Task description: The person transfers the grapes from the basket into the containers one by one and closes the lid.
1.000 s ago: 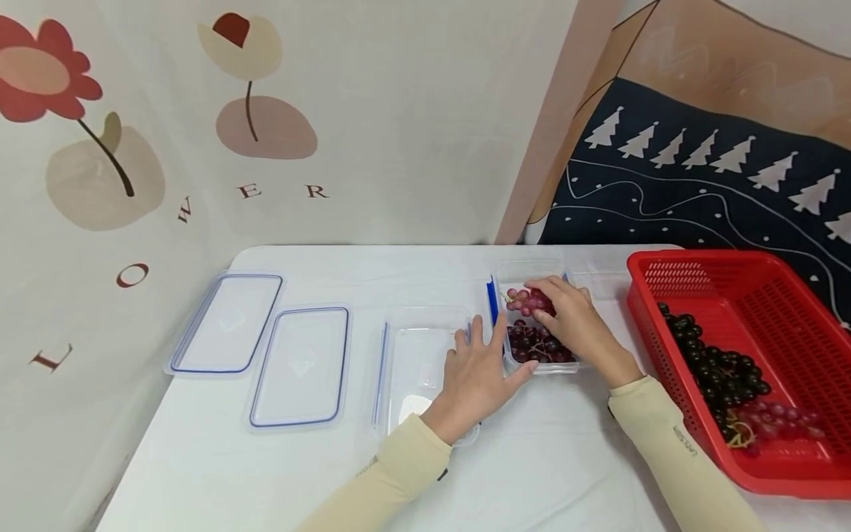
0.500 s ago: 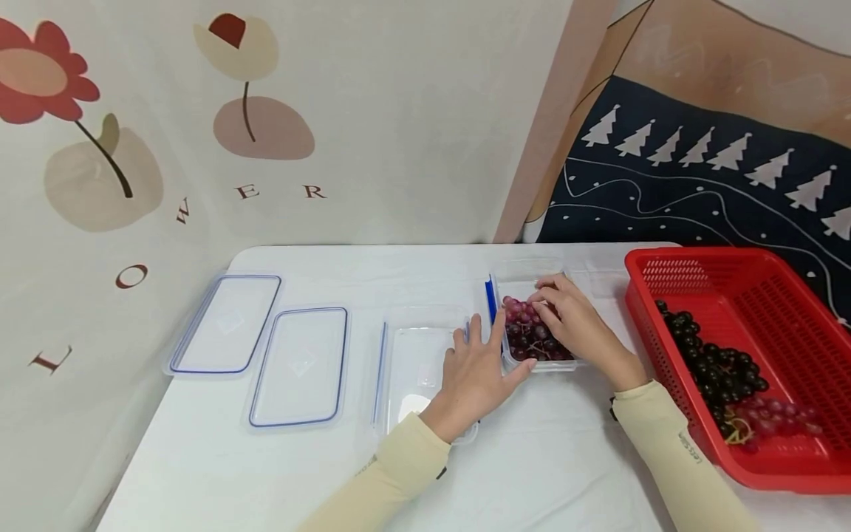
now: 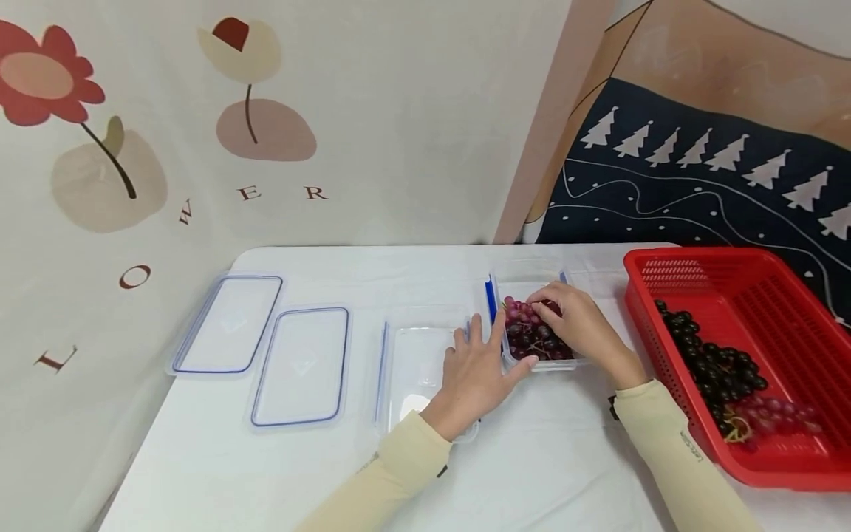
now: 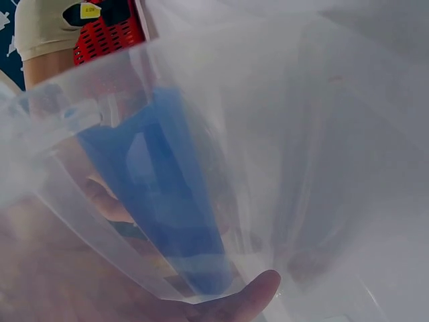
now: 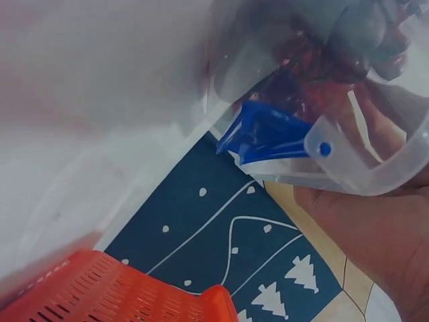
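A clear plastic container (image 3: 545, 366) with blue side latches stands in the middle right of the head view. Dark purple grapes (image 3: 532, 341) fill its near part, and a small bunch of red grapes (image 3: 518, 310) lies behind them. My right hand (image 3: 578, 321) reaches inside and pinches the red grapes with curled fingers and thumb. Spread out, the fingers of my left hand (image 3: 473, 380) touch the container's left side. Below that hand is a second clear container (image 3: 415, 362). A blue latch (image 4: 171, 194) shows through clear plastic in the left wrist view.
At the right stands a red basket (image 3: 731, 258) holding black grapes (image 3: 714, 369) and another red bunch (image 3: 778, 421). Two clear lids with blue seals, the far-left lid (image 3: 229, 325) and the nearer lid (image 3: 301, 367), lie on the white table (image 3: 219, 458).
The red bunch has come down towards the near side, against the dark grapes. My right hand has shifted slightly nearer with it. The left hand keeps its place.
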Demonstrator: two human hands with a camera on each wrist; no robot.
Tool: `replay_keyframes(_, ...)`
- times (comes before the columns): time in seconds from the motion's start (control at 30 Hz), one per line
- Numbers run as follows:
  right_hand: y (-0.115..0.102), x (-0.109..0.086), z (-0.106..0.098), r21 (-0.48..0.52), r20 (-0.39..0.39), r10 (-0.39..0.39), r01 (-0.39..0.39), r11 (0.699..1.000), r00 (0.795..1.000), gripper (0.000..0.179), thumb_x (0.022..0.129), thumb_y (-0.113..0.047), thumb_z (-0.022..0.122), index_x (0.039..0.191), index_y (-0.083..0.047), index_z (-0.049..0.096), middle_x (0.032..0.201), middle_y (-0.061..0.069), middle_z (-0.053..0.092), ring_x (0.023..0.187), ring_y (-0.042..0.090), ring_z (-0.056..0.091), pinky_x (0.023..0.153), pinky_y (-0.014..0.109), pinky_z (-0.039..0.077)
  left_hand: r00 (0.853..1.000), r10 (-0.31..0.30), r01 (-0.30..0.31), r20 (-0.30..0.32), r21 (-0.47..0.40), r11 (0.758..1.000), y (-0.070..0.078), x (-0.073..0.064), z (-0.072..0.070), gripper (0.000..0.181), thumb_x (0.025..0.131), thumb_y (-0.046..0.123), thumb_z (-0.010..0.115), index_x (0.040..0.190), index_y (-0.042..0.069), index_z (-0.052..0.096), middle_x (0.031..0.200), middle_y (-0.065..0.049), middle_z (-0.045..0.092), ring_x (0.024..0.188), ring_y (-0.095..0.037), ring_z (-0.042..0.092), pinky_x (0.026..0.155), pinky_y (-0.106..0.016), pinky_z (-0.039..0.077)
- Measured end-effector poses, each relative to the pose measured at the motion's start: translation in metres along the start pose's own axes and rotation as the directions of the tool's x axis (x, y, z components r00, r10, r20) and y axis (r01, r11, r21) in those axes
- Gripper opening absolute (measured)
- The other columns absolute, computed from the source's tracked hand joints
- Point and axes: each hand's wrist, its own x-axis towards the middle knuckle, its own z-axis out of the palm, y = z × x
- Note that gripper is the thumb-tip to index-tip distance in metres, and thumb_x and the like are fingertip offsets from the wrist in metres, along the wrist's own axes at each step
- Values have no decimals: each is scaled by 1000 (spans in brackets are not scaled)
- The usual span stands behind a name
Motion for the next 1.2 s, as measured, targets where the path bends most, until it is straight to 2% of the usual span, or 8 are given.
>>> replay_keyframes(0.13,-3,-7,0,1,-26,17,-17,1000,1000,20,107,-5,71,126,-2,75,126,19,70,118,38,67,105,60,53,1000,1,-1,1,16,1000,0,1,1,95,106,71,54,176,17,22,171,-31,29,147,-57,39,107,-71,46)
replay_keyframes(0.27,-7,-16,-2,4,-90,29,-29,1000,996,27,108,-9,71,134,-1,71,140,22,64,131,42,61,109,62,49,1000,8,-9,5,19,1000,-1,1,1,94,106,69,56,176,15,23,171,-31,29,146,-58,40,106,-71,47)
replay_keyframes(0.43,-15,-23,-10,30,-160,34,-29,999,987,31,109,-13,69,138,-1,70,148,23,59,141,45,53,114,68,41,1000,3,-3,-9,20,1000,-3,2,-4,94,106,68,57,176,15,25,171,-31,30,145,-57,41,104,-71,48)
replay_keyframes(0.57,-21,-28,-17,40,-205,40,-32,999,978,32,108,-14,70,137,-1,70,148,23,59,142,44,52,115,70,38,1000,7,-7,-12,5,1000,-3,3,-5,94,105,67,59,175,15,26,170,-32,31,146,-58,40,105,-72,48)
replay_keyframes(0.8,-29,-44,-24,121,-285,81,-48,992,955,34,108,-11,69,140,2,67,146,21,60,133,40,59,104,65,52,1000,8,-8,2,3,1000,0,2,-2,94,105,68,59,175,15,26,171,-31,30,145,-56,42,104,-70,48)
replay_keyframes(1.03,-44,-58,-36,174,-338,160,-105,979,928,41,107,-11,68,145,2,63,145,22,58,133,42,58,106,64,50,1000,13,-13,-5,-4,1000,0,1,-3,94,105,68,59,175,15,26,170,-32,31,145,-56,42,103,-70,49)
replay_keyframes(1.13,-45,-64,-42,172,-356,183,-128,977,916,44,106,-13,69,147,0,61,146,20,57,134,42,58,111,42,50,1000,15,-16,-8,-8,1000,0,2,-2,94,105,68,59,175,15,26,170,-32,30,145,-56,42,103,-70,49)
replay_keyframes(1.2,-46,-68,-46,179,-359,199,-142,974,912,45,106,-14,70,149,-1,60,148,20,55,135,41,57,109,25,46,1000,18,-18,-9,-17,1000,0,2,-3,94,105,67,60,175,15,26,171,-32,30,145,-57,41,104,-71,48)
